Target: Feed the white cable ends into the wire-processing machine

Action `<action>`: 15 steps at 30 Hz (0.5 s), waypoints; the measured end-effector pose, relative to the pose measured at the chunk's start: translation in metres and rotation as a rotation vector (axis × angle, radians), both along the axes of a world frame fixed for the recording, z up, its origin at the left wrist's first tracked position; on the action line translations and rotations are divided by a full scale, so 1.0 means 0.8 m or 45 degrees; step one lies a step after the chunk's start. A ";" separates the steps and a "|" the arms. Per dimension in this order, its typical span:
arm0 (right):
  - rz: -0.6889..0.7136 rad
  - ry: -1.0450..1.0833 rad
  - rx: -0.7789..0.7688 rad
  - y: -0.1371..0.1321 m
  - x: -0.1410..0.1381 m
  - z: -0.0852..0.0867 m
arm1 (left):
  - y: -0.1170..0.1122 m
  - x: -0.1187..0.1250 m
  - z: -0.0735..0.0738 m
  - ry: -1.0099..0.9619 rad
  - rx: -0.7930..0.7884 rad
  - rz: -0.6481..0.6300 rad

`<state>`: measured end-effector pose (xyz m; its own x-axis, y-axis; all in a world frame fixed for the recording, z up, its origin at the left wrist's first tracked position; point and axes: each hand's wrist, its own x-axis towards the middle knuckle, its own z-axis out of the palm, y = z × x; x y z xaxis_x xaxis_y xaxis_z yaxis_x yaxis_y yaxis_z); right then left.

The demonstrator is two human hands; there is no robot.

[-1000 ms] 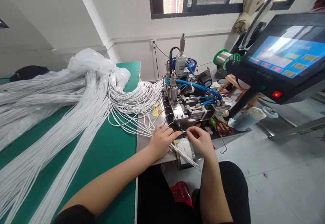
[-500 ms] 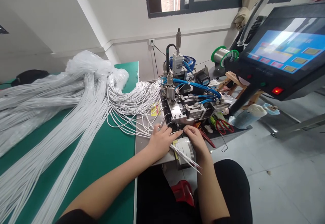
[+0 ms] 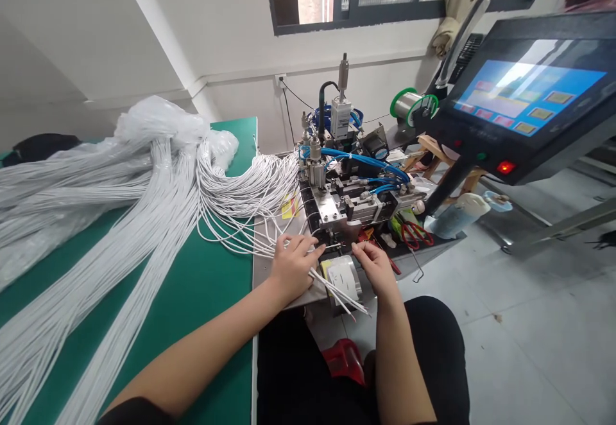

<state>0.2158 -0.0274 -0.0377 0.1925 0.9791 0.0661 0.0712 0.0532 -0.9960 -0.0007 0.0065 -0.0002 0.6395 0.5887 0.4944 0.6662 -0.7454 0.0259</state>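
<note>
My left hand (image 3: 291, 263) rests on the metal plate (image 3: 264, 264) in front of a small pneumatic machine (image 3: 342, 195), fingers closed round a few white wires (image 3: 337, 293) whose ends stick out toward my lap. My right hand (image 3: 373, 263) pinches a thin wire end just below the machine's front jaw. Both hands meet at the jaw, a few centimetres apart. A small box with a white label (image 3: 342, 277) sits under them.
A big bundle of white wires (image 3: 158, 181) lies fanned across the green bench mat (image 3: 202, 296), partly in clear plastic. A touchscreen panel (image 3: 524, 94) stands at the right, a solder spool (image 3: 409, 101) behind the machine, red scissors (image 3: 414, 232) beside it.
Both hands have stayed at the machine's jaw; the right hand drew slightly back toward me. The view has shifted a little to the right.
</note>
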 end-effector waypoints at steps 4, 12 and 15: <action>0.030 -0.160 0.005 -0.033 0.015 0.030 | -0.002 0.000 0.000 0.012 -0.041 0.022; 0.704 -0.652 -0.007 -0.083 0.014 0.081 | -0.001 0.004 0.005 -0.031 -0.041 0.043; 0.747 -0.722 0.007 -0.086 0.008 0.084 | -0.002 0.002 0.005 -0.083 -0.020 -0.037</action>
